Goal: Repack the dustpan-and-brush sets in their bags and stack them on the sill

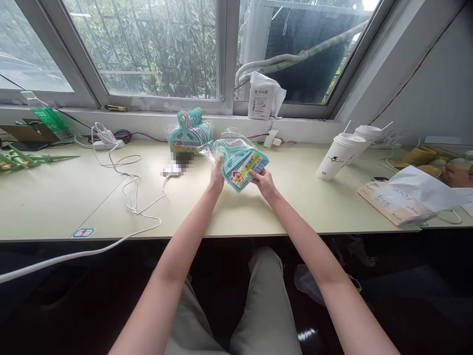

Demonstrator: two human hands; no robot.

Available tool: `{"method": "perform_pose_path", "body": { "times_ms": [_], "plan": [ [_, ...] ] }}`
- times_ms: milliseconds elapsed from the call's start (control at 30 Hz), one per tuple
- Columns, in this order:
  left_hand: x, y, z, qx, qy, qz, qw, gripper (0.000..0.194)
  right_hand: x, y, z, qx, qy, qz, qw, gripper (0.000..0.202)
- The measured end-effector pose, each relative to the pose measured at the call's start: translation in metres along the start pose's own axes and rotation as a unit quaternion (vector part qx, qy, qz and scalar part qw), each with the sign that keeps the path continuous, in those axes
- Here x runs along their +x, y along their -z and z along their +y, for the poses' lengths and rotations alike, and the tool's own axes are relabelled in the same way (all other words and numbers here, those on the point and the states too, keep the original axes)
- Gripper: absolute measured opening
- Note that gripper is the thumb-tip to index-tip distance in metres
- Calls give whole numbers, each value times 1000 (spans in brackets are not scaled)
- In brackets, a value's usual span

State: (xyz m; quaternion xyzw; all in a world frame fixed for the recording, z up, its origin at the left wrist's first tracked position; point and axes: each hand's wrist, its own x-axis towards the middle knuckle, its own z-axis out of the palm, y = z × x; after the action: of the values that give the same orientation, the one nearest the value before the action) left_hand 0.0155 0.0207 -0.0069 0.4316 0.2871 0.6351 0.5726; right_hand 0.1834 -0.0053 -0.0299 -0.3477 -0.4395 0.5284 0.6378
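Both hands grip a small teal dustpan and brush set (233, 159) in clear plastic wrap, held tilted above the desk. My left hand (217, 176) is closed on its left edge, near the handle and the loose wrap. At the lower right, my right hand (265, 182) pinches the bristle end, with fingers over the printed label. Behind and to the left stands a row of several similar wrapped dustpan sets (189, 133) in teal, pink and green, their handles up.
White cables (136, 197) trail across the desk (185, 212) on the left, by a power strip (107, 143). Two lidded cups (338, 155) with straws and a paper bag (399, 197) stand right. A plastic-wrapped box (261, 98) rests on the sill.
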Motion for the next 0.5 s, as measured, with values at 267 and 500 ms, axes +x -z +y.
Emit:
{"method": "perform_pose_path", "body": {
  "times_ms": [267, 500],
  "plan": [
    [-12, -9, -18, -39, 158, -144, 976, 40, 4, 2, 4, -1, 38, 111, 993, 33],
    [-20, -4, -12, -3, 150, -160, 976, 53, 6, 3, 2, -2, 22, 84, 996, 39]
  ]
}}
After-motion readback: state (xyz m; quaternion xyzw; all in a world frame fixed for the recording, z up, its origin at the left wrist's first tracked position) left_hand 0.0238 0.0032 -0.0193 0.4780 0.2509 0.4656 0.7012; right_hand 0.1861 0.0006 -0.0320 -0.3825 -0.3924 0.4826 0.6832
